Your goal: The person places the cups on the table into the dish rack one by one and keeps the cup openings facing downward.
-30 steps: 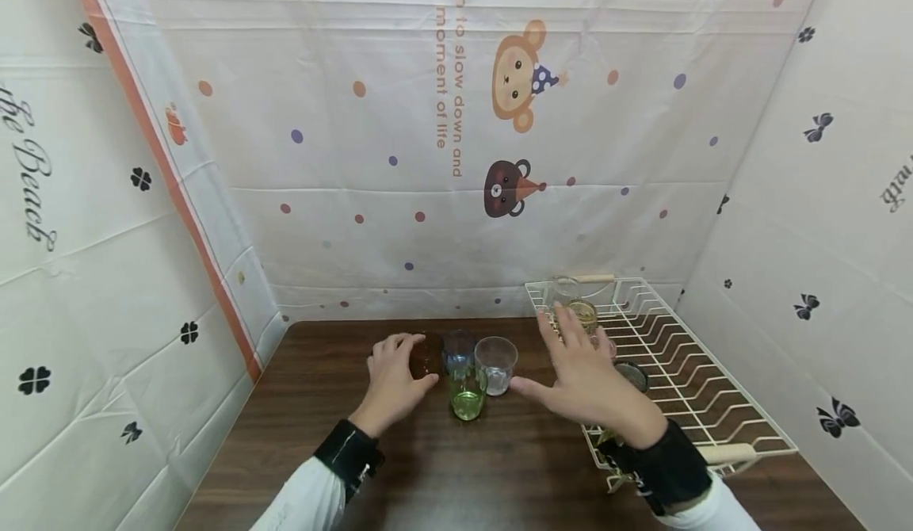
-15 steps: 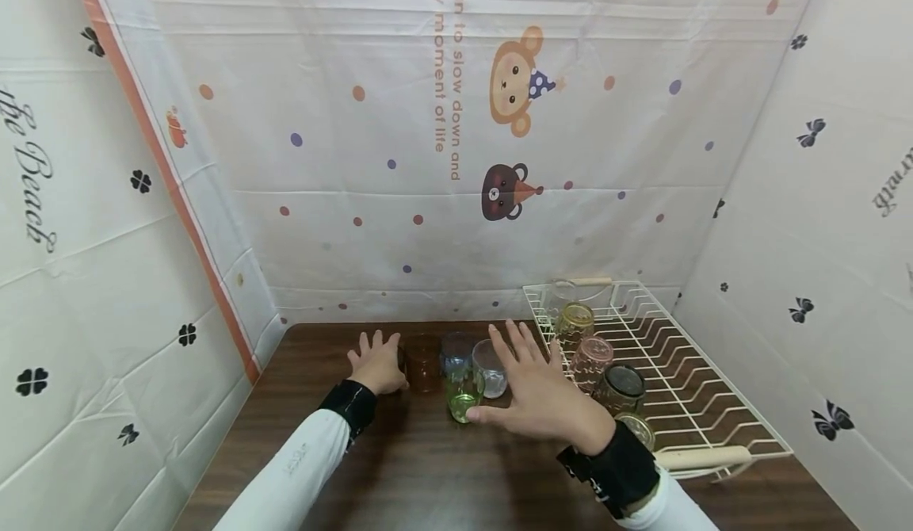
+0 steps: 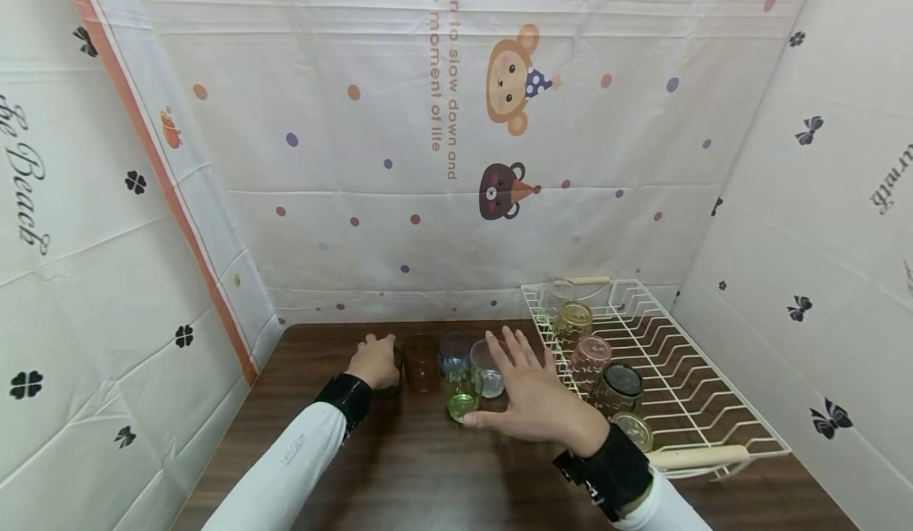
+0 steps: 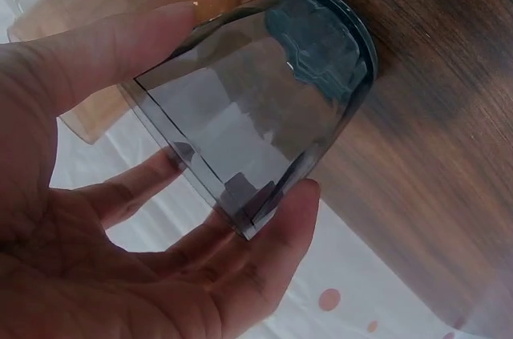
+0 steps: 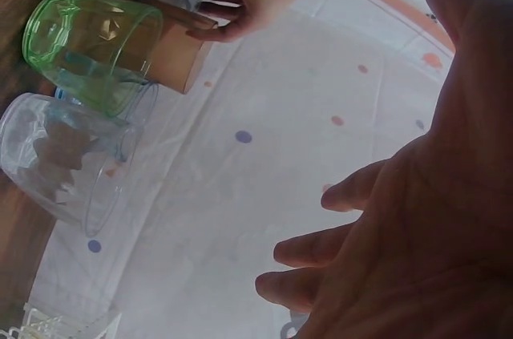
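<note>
At the left end of a cluster of glasses, my left hand [image 3: 374, 362] grips a grey-tinted glass [image 4: 264, 90] around its upper part. The thumb lies on one side and the fingers on the other; the glass stands mouth up with its base at the wood. Beside it are an amber glass [image 3: 422, 364] and a blue glass [image 3: 455, 350]. My right hand [image 3: 542, 404] hovers with spread fingers and holds nothing. It is near the green glass [image 5: 88, 46] and the clear glass [image 5: 68, 159], partly covering the clear one in the head view.
A white wire dish rack [image 3: 702, 384] with wooden handles stands on the right of the brown table [image 3: 428, 475]. Along its left side sit upside-down glasses, among them a yellow glass [image 3: 574, 322], a pink glass [image 3: 590, 358] and a dark glass [image 3: 619, 388]. Printed cloth [image 3: 342, 158] hangs behind.
My left hand moved left from beside the amber glass and closed around the grey glass. My right hand moved left from over the rack to near the green and clear glasses.
</note>
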`<state>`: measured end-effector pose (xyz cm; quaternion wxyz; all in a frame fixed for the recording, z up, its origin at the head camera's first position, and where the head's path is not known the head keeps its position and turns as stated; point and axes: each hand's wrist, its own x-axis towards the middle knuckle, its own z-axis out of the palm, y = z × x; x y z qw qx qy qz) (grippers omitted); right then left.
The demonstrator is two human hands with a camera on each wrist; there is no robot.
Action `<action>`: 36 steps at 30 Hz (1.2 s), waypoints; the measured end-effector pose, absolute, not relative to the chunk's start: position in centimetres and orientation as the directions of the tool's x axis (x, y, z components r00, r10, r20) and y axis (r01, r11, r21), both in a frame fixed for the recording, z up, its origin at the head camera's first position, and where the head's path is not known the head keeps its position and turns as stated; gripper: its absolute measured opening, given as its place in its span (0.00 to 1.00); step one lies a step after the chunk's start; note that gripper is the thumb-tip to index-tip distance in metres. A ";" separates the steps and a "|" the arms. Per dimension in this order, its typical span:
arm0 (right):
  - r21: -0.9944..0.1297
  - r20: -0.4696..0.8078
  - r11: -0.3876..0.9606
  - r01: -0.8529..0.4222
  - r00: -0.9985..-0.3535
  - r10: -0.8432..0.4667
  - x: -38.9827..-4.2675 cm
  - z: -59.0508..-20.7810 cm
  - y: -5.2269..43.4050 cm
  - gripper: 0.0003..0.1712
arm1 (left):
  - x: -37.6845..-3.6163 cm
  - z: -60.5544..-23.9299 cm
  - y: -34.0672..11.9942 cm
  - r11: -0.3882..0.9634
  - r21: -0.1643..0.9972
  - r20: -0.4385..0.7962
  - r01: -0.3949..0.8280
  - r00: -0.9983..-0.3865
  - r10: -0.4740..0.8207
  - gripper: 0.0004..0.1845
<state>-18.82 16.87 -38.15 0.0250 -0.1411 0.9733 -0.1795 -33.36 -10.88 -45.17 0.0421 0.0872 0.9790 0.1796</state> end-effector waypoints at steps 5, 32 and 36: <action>-0.384 0.020 0.878 -0.285 -0.953 -0.301 -19.0 -38.7 17.2 0.68 | -32.7 -44.9 -11.1 0.931 0.321 -0.004 0.174 -0.983 0.185 0.39; -0.499 0.275 0.720 -0.483 -0.876 -0.397 -18.9 -39.8 17.6 0.48 | -27.3 -41.3 -13.5 0.882 0.432 0.017 0.187 -0.980 0.199 0.38; -0.507 0.298 0.701 -0.503 -0.865 -0.405 -18.6 -39.7 17.7 0.46 | -27.0 -40.7 -13.8 0.852 0.494 0.008 0.171 -0.981 0.192 0.36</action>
